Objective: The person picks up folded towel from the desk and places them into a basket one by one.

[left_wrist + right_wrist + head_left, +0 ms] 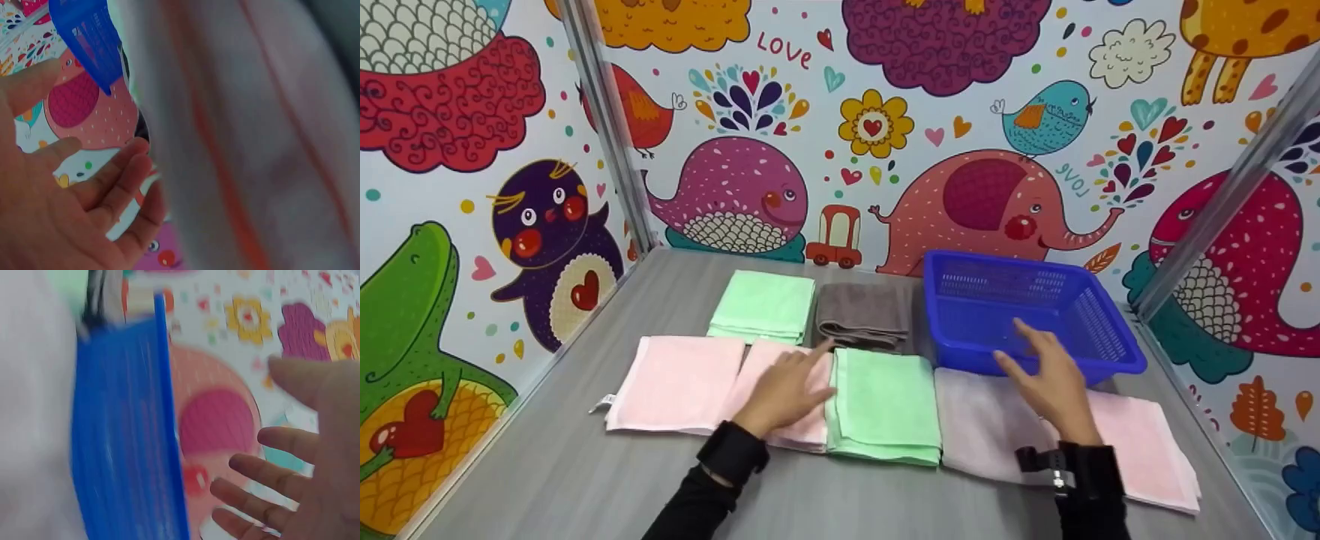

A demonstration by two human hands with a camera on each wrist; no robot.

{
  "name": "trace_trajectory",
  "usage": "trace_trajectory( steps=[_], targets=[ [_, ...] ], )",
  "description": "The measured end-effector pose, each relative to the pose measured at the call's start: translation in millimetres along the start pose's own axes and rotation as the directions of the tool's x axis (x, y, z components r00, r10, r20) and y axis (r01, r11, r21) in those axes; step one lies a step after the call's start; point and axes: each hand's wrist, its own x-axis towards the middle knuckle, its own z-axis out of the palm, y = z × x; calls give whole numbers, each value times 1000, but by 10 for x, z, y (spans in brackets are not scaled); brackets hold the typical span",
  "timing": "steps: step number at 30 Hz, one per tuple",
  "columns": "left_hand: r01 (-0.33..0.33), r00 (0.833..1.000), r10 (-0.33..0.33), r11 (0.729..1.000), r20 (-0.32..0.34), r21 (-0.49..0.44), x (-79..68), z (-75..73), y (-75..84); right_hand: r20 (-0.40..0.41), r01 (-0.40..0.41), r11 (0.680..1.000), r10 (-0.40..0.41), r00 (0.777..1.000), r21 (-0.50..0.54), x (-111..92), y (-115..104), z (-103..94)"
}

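My left hand [787, 391] hovers over the second pink towel [804, 431], fingers spread and loosely bent, nothing gripped. Just right of it lies a folded green towel [889, 405]. My right hand [1054, 390] is above the pale mauve towel [982, 420], its thumb and fingers apart and overlapping the front of the blue basket [952, 352]. Between the thumb and fingers there is nothing. Both wrist views show relaxed fingers, with a blurred pale cloth filling one side of each.
At the front left lies another pink towel [679, 382], with a small white tag. One more pink towel [1144, 450] is at the front right. Behind are a green towel [765, 304] and a grey-brown towel [862, 311]. Cartoon-printed walls [840, 142] enclose the grey table [562, 480].
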Motion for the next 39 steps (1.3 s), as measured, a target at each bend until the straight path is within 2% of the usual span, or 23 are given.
trace_trajectory(
  steps=[2,5,9,11,13,15,18,22,25,28,32,35,39],
  targets=[
    [-20,998,22,999,58,-29,-10,95,77,10,35,997,-36,999,71,17,-88,162],
    [-40,992,44,998,116,-41,-38,217,158,97,67,987,-82,992,149,9,-193,407],
    [-13,990,22,998,136,-64,-79,306,217,280,105,980,-150,948,170,-42,-263,692],
    [-19,991,28,998,133,-66,-94,311,235,328,146,975,-194,925,167,-65,-283,802],
    [-55,989,61,997,134,-46,-102,308,244,343,179,970,-227,911,167,-79,-294,892],
    [-111,984,113,994,140,-21,-100,305,247,339,189,969,-234,911,159,-95,-317,953],
    [-165,974,161,986,162,12,-84,313,250,327,148,981,-180,928,122,-128,-357,1019],
    [-133,966,119,990,231,47,-70,342,277,288,74,997,-75,955,15,-185,-427,1068],
    [-112,962,90,991,258,71,-56,369,312,267,55,998,-42,963,-41,-200,-456,1090],
    [-104,963,93,994,253,31,-38,397,321,274,51,998,-37,961,-43,-193,-461,1106],
    [-69,961,92,993,262,-95,-26,404,295,311,46,999,-36,950,-24,-185,-457,1139],
    [-41,958,84,986,273,-159,-18,402,277,326,69,997,-55,944,-32,-183,-454,1171],
    [-38,961,91,979,262,-201,-19,401,275,324,114,993,-100,941,-24,-177,-449,1197]
  ],
)
